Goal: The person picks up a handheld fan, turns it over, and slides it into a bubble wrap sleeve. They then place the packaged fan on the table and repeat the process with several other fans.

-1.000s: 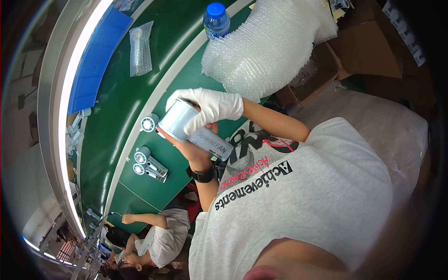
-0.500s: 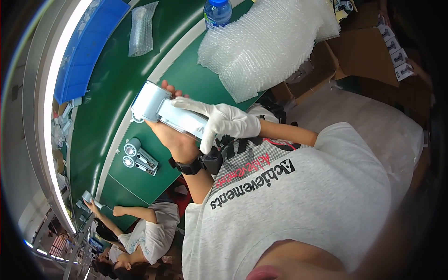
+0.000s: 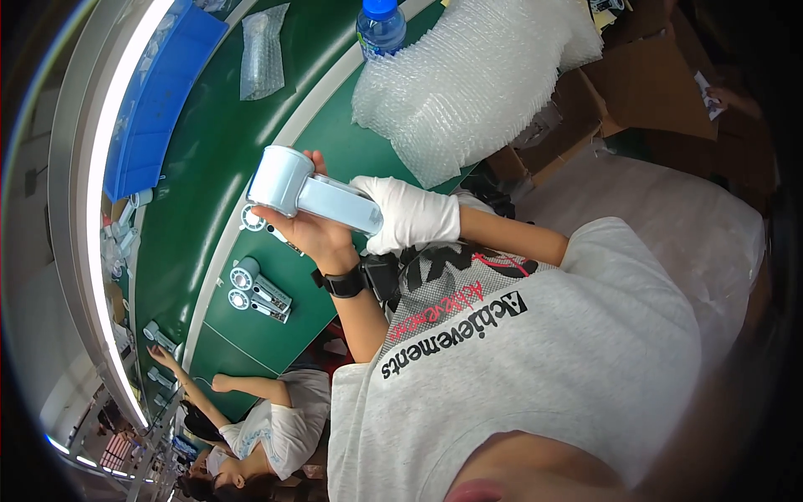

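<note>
A light-blue handheld fan (image 3: 339,203), with a thick round head and a straight handle, is held up over the green table edge, its plain side showing. My bare left hand (image 3: 322,241), with a black band at the wrist, is closed round it from beneath, near where head and handle meet. Fingertips show past the far side of the head. My right hand (image 3: 416,213), in a white glove, grips the handle's end; its fingers are partly hidden. Two similar fans (image 3: 259,294) lie side by side on the table, and another fan (image 3: 252,218) is partly covered by my left hand.
Bubble-wrap sheets (image 3: 460,92) are piled beyond my right hand, beside a blue-capped bottle (image 3: 381,32). A wrapped package (image 3: 263,54) lies on the green belt; past it stands a blue bin (image 3: 155,117). Open cardboard boxes (image 3: 644,92) stand right. A co-worker (image 3: 272,431) sits left.
My gloved hand has shifted from lying across the handle to gripping its end, and the fan has turned slightly. The co-worker's hand has lowered toward the belt. White boxes at far right have mostly gone.
</note>
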Action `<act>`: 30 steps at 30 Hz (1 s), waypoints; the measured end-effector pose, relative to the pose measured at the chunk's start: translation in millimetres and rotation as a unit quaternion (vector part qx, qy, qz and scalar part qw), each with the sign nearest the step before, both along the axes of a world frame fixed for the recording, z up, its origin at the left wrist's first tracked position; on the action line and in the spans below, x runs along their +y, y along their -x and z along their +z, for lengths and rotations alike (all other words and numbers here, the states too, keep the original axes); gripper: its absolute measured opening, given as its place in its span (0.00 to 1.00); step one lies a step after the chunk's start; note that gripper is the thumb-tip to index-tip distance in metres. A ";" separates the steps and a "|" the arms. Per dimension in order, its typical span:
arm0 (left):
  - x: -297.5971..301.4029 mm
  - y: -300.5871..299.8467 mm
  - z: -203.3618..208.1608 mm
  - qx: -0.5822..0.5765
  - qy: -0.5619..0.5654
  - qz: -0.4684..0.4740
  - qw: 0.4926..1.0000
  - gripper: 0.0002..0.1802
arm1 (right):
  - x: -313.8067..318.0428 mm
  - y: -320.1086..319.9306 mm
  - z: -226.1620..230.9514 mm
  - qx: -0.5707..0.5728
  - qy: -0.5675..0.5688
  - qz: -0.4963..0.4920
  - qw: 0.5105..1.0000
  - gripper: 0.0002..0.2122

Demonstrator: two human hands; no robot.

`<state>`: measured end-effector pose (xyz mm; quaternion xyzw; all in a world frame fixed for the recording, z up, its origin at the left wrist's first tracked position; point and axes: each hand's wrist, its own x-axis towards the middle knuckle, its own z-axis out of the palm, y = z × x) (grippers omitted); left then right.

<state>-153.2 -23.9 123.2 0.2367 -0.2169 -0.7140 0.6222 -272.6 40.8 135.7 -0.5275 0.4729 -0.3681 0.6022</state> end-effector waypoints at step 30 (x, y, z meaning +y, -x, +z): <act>26.0 -49.8 -153.1 -0.598 0.119 -0.220 0.761 0.19 | 0.7 11.5 12.8 -0.790 -0.242 -0.005 0.564 0.17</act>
